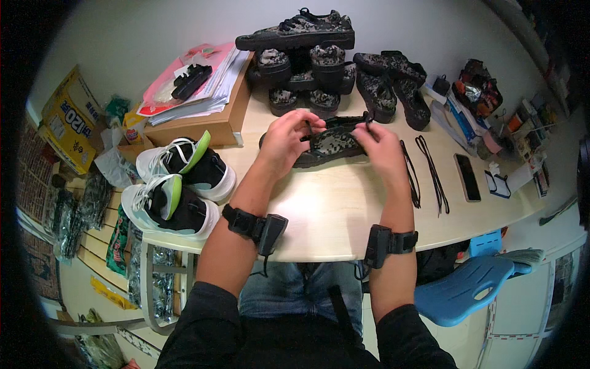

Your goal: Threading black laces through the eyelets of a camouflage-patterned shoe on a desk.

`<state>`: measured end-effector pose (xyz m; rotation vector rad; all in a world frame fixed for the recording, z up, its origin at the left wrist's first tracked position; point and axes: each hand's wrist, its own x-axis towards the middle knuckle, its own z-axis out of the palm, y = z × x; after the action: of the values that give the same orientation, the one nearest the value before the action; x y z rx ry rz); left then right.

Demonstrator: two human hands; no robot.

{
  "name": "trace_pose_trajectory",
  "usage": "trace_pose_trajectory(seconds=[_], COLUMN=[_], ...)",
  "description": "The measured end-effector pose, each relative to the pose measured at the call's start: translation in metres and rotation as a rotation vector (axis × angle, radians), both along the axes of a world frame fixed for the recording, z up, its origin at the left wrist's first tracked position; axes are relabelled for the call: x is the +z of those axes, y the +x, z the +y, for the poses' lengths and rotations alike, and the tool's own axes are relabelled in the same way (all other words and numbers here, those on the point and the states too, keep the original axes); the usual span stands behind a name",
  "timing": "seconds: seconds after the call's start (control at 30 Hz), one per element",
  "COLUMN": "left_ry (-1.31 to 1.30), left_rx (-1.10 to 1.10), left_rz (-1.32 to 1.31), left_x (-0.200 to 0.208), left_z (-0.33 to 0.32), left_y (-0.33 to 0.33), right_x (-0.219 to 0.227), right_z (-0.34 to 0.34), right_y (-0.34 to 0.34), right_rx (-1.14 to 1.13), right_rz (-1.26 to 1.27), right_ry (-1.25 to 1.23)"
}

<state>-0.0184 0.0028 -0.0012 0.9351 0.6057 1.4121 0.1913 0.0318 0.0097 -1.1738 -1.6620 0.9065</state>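
Observation:
A camouflage shoe (335,142) with a black sole lies sideways on the table in front of me. My left hand (287,142) is at its left end, fingers curled, with a strand of black shoelace running from the fingertips. At the other end, my right hand (381,146) pinches a dark lace end above the shoe's edge. The fingers partly cover the shoe's ends and the eyelets. To the right of my right hand lie two loose black shoelaces, a folded one (434,175) and another (412,178) partly behind my wrist.
Camouflage shoes (301,31) are stacked at the back, with more shoes (376,95) beside them. White sneakers (172,206) stand at the left, before a cardboard box (236,123) bearing papers. A phone (468,177) lies right. A blue stool (461,295) stands below the table edge.

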Motion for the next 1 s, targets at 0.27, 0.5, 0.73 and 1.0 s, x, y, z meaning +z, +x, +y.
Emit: trace_pose_trajectory(seconds=[0.27, 0.5, 0.73, 1.0], left_ry=[-0.063, -0.094, 0.263, 0.662], left_rx=[0.07, 0.176, 0.722, 0.419], left_rz=[-0.013, -0.017, 0.826, 1.021], left_x=[0.009, 0.009, 0.002, 0.012], left_z=[-0.002, -0.003, -0.002, -0.016], left_y=[-0.012, -0.013, 0.008, 0.026], right_x=[0.004, 0.025, 0.012, 0.012], right_z=[-0.003, -0.023, -0.014, -0.015], right_y=[0.003, 0.0, 0.014, 0.001], right_rx=[0.159, 0.377, 0.678, 0.8], right_rz=[-0.232, 0.119, 1.125, 0.971], right_ry=[0.004, -0.259, -0.26, -0.242])
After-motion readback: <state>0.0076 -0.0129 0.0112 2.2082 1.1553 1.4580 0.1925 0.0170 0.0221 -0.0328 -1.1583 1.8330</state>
